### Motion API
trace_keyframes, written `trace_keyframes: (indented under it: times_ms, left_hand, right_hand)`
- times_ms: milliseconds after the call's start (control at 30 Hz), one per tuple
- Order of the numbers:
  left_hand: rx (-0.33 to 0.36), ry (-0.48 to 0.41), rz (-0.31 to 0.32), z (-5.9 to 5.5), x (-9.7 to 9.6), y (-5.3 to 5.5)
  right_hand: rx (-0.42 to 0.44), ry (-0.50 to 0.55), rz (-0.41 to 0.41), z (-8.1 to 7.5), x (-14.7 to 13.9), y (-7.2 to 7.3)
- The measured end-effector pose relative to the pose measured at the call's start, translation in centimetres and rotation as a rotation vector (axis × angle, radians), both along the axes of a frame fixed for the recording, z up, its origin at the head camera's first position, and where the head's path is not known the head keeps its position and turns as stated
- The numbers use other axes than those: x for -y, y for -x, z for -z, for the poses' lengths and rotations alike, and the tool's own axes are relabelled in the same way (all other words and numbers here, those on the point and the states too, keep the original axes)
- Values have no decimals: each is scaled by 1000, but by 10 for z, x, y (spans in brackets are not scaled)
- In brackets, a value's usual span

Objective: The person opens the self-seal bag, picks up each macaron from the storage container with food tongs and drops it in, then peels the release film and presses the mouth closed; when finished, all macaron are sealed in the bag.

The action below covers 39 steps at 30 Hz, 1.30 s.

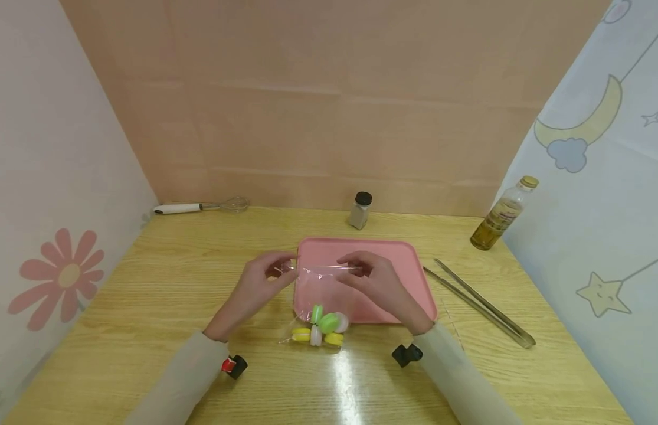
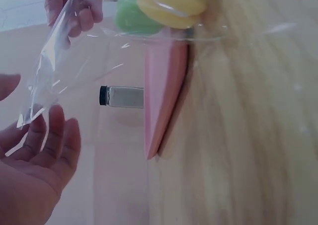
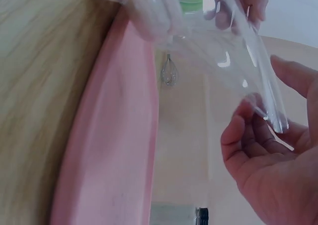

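A clear plastic bag is stretched between both hands by its top edge, which looks folded over. Inside its bottom lie several macarons in green, yellow and white, close to the front rim of the pink tray. My left hand holds one top corner, its fingers curled at the film and the thumb standing apart. The opposite corner is in my right hand, with fingers curled around the edge. The tray shows through the film.
Metal tongs lie right of the tray. A small black-capped jar stands behind it. At the back right is a bottle of amber liquid, and a white-handled whisk lies at the back left. Patterned walls flank the wooden table.
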State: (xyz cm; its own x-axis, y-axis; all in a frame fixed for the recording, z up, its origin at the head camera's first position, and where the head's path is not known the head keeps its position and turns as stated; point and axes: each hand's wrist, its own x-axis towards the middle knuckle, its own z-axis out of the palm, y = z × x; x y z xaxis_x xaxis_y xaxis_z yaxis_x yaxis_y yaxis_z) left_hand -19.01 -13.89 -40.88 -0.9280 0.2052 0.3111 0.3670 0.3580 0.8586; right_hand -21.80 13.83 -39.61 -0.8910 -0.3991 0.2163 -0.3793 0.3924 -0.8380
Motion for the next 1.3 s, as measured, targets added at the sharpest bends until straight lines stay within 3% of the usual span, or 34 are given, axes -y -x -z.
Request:
trace_keyframes:
  times_ms: [167, 300, 567, 800, 1033, 1300]
  left_hand:
    - [66, 61, 59, -6, -8, 7]
    - [81, 89, 126, -7, -10, 13]
    - [97, 52, 186, -8, -12, 16]
    - [108, 45, 165, -8, -11, 14]
    - [109, 110, 112, -9, 0, 13]
    - [124, 88, 89, -6, 13, 11]
  right_hand:
    - [5, -100, -61, -9, 10, 3]
    - [13, -147, -110, -10, 16, 5]
    - [15, -107, -134, -8, 21, 5]
    - [-47, -113, -129, -8, 22, 5]
    - [-29, -145, -116, -8, 11, 9]
    - [-56, -151, -107, -10, -8, 7]
